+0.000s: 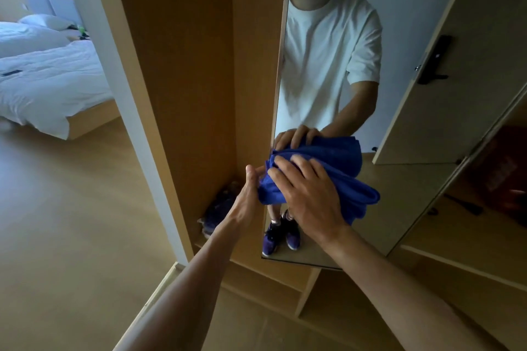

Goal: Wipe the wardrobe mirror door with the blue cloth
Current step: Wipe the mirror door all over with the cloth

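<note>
Wardrobe mirror door (pixel 328 65) carries the blue cloth (pixel 356 188) under the spread right hand (pixel 308 196); the left hand (pixel 248 194) grips its left edge.

White short-sleeved T-shirt (pixel 328 51), purple trainers (pixel 281 234)

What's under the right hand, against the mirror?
Under the right hand: the bunched blue cloth, against the mirror door near its left edge; left hand grips its left end. Glass behind the cloth is covered, unseen.
</note>
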Demonstrator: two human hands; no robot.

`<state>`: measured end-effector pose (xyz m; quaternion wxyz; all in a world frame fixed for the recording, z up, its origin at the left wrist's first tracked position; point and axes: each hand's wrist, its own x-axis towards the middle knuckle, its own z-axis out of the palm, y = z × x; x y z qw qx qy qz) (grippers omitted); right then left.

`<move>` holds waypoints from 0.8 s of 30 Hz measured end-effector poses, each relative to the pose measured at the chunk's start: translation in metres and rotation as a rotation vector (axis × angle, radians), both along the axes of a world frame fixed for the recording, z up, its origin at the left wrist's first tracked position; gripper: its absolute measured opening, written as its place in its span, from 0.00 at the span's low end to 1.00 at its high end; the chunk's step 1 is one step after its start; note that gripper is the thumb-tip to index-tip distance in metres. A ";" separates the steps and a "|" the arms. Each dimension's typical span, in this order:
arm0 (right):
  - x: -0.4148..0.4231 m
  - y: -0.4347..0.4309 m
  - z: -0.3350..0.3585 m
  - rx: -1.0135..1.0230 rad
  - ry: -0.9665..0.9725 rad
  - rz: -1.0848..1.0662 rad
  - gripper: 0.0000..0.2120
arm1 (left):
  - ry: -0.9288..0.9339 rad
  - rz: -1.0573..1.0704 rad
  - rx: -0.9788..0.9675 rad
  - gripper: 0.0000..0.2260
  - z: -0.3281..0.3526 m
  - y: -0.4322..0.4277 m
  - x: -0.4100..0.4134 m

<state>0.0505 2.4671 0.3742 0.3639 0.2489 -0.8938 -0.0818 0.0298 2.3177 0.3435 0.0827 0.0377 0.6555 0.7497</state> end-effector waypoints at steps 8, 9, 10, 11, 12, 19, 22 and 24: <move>0.009 0.005 -0.069 0.218 -0.464 -0.096 0.31 | -0.002 0.024 -0.132 0.25 -0.007 -0.001 -0.004; 0.009 0.004 -0.066 0.196 -0.464 -0.080 0.30 | -0.005 0.032 -0.131 0.25 -0.007 -0.002 -0.003; 0.009 0.002 -0.059 0.157 -0.435 -0.057 0.29 | -0.008 0.040 -0.116 0.24 -0.009 -0.003 -0.004; 0.010 0.001 -0.051 0.102 -0.370 -0.033 0.25 | -0.006 0.052 -0.092 0.23 -0.010 -0.004 -0.003; 0.010 0.001 -0.041 0.041 -0.293 -0.014 0.21 | 0.001 0.067 -0.073 0.23 -0.011 -0.003 -0.003; 0.008 0.019 0.005 -0.129 -0.166 0.060 0.31 | -0.025 0.052 -0.093 0.23 -0.017 0.006 0.010; 0.004 0.021 -0.007 -0.118 -0.131 0.060 0.28 | 0.010 0.076 -0.096 0.22 -0.027 0.009 0.010; 0.000 0.016 -0.019 -0.122 -0.072 0.044 0.24 | 0.041 0.106 -0.077 0.22 -0.034 0.010 0.008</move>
